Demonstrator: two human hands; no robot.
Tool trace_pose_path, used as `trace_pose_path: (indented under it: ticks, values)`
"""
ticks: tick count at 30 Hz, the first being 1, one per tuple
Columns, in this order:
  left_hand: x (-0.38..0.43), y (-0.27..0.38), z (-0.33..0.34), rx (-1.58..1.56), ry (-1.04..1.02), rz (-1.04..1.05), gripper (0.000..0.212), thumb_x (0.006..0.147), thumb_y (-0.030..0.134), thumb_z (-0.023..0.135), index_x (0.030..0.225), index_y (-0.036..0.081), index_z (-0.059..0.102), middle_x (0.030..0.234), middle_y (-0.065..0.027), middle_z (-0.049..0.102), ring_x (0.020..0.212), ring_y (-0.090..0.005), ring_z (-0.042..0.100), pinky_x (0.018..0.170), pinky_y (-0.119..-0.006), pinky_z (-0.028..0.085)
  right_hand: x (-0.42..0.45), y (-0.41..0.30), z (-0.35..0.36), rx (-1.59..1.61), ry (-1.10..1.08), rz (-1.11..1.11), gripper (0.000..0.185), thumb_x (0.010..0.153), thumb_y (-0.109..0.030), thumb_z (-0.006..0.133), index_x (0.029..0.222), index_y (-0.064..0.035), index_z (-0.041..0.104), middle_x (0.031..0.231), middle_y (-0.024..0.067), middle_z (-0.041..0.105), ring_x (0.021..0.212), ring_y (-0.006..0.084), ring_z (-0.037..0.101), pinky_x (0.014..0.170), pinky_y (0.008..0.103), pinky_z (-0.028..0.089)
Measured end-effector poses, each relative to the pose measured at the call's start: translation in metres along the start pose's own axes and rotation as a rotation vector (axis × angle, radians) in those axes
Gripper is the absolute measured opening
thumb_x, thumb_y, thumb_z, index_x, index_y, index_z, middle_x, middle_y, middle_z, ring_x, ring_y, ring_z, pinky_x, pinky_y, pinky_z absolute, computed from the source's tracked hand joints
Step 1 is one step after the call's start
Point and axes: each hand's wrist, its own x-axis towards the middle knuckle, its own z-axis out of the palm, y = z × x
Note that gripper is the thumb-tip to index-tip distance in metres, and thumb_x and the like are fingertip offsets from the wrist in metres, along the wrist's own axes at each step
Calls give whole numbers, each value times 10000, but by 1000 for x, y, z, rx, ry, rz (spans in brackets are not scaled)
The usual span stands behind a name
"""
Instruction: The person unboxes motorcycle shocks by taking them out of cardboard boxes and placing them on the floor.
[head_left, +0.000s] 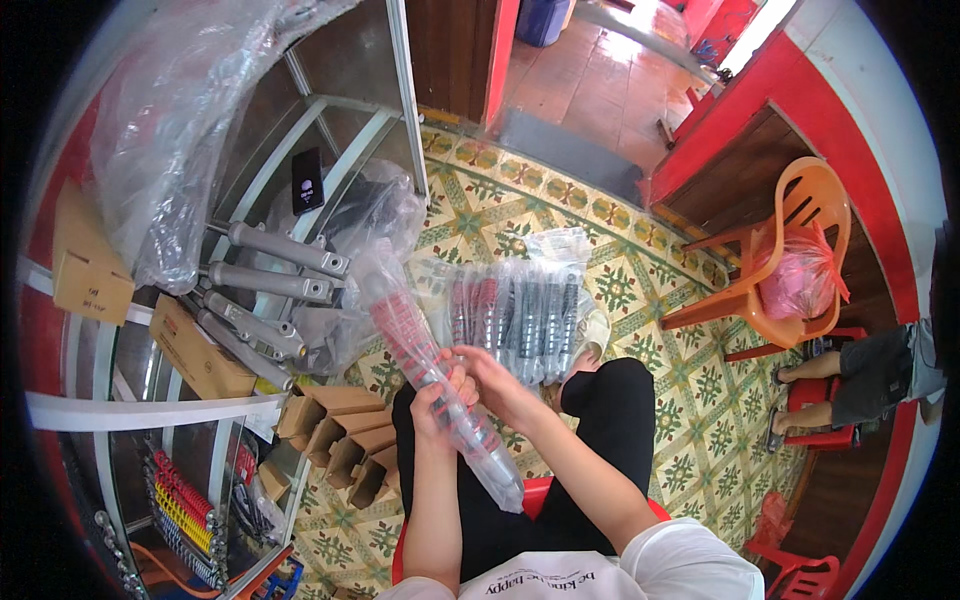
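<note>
A red-coiled shock absorber in clear plastic wrap (409, 330) lies slantwise over my lap. My left hand (442, 397) is closed around its middle. Close beside it, my right hand (484, 375) touches the wrapped coil with its fingertips; whether it grips cannot be told. Several more wrapped shock absorbers (529, 322), with red and dark coils, lie side by side on the tiled floor before me. Grey metal fork tubes (277, 281) rest on the glass cabinet to the left, near crumpled plastic bags (375, 210).
Open cardboard boxes (360, 450) stand by my left leg. A phone (307, 180) and a closed carton (199, 349) lie on the cabinet. An orange plastic chair (787, 255) holds a pink bag at right. Another person (874, 375) is at the far right.
</note>
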Motion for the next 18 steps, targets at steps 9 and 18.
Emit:
trace_pose_path:
  ticks: [9, 18]
  values:
    - [-8, -27, -2, 97, -47, -100, 563, 756, 190, 685, 1268, 112, 463, 779, -54, 483, 688, -198, 525, 635, -323, 450, -122, 59, -3, -193, -73, 110, 724, 804, -228, 760, 1379, -63, 352, 1233, 132, 526, 1080, 253, 594, 919, 409, 501]
    - [-3, -44, 28, 241, 79, -170, 494, 796, 278, 682, 1213, 84, 502, 805, -53, 552, 748, -195, 591, 677, -336, 485, -135, 66, -3, -125, 88, 269, 411, 791, -113, 710, 1130, -117, 477, 760, 10, 526, 579, 124, 525, 523, 279, 447]
